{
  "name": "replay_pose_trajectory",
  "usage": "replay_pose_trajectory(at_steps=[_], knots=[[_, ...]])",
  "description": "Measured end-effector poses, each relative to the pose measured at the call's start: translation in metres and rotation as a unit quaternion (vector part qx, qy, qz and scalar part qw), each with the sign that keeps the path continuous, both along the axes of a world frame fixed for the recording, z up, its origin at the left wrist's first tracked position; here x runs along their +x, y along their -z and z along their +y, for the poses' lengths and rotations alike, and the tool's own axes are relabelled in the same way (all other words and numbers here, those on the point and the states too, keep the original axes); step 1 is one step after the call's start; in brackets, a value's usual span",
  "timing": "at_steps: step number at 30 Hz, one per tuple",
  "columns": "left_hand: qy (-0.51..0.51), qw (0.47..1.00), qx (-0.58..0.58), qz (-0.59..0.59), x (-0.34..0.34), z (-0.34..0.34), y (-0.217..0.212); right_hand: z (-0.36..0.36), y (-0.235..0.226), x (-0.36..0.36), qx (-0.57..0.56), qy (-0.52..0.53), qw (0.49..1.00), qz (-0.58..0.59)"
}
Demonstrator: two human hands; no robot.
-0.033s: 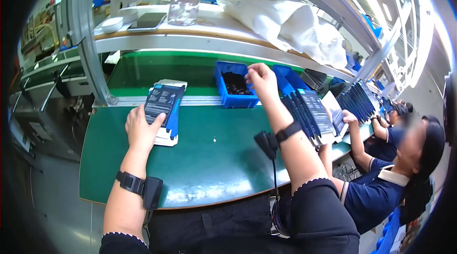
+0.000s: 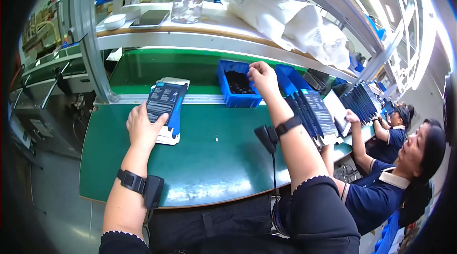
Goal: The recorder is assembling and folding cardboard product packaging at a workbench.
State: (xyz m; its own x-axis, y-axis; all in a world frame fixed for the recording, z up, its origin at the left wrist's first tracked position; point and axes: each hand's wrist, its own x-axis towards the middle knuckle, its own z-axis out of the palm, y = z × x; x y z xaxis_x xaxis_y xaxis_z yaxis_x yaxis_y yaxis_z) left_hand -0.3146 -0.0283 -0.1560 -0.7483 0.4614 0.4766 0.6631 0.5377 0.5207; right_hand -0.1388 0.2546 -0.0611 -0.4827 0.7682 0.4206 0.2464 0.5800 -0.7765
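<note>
My left hand (image 2: 144, 124) lies on a small stack of flattened dark-blue cartons (image 2: 166, 99). Its thumb presses on the top carton and its fingers curl along the left edge. White flaps stick out at the top and bottom of the stack. My right hand (image 2: 263, 79) is raised by the right rim of a blue bin (image 2: 243, 101), its thumb and fingertips pinched together. Whatever sits in the pinch is too small or hidden to make out. Small black parts (image 2: 238, 83) fill the bottom of the bin.
Right of the bin stand another blue bin (image 2: 291, 80) and a row of upright dark cartons (image 2: 314, 113). A co-worker (image 2: 376, 182) sits close on the right, handling a white piece (image 2: 335, 111). Overhead, a shelf (image 2: 200, 41) carries a bottle and white plastic bags. A white speck lies on the green table (image 2: 200, 163).
My hands hold nearly the same pose, and the view has shifted slightly. On the right, the co-worker's head is turned up more and the white piece in their hand sits differently.
</note>
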Motion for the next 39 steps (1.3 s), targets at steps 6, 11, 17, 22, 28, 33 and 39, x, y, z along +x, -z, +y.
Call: replay_pose_trajectory(at_steps=[6, 11, 17, 22, 28, 33, 39], knots=[[0.006, 0.999, -0.034, -0.034, -0.002, -0.001, -0.003, 0.033, 0.05, -0.025, 0.125, 0.052, 0.921, -0.364], [-0.018, 0.998, 0.034, -0.042, -0.003, -0.002, -0.006, 0.027, 0.051, -0.015, 0.039, 0.063, 0.967, -0.243], [-0.004, 0.987, 0.156, -0.024, -0.017, -0.006, -0.002, 0.025, 0.057, -0.008, 0.025, 0.062, 0.997, -0.036], [0.092, 0.861, 0.37, -0.337, -0.028, -0.012, -0.005, 0.034, 0.059, -0.009, -0.006, 0.026, 0.999, 0.032], [0.3, 0.569, 0.392, -0.658, -0.007, -0.017, -0.029, 0.034, 0.06, -0.006, -0.036, 0.005, 0.999, 0.027], [0.379, 0.52, 0.333, -0.69, 0.019, -0.008, -0.032, 0.023, 0.052, -0.003, -0.036, -0.054, 0.998, 0.021], [0.367, 0.49, 0.307, -0.729, 0.03, -0.002, -0.033, 0.019, 0.05, -0.003, -0.017, -0.028, 0.998, -0.046]])
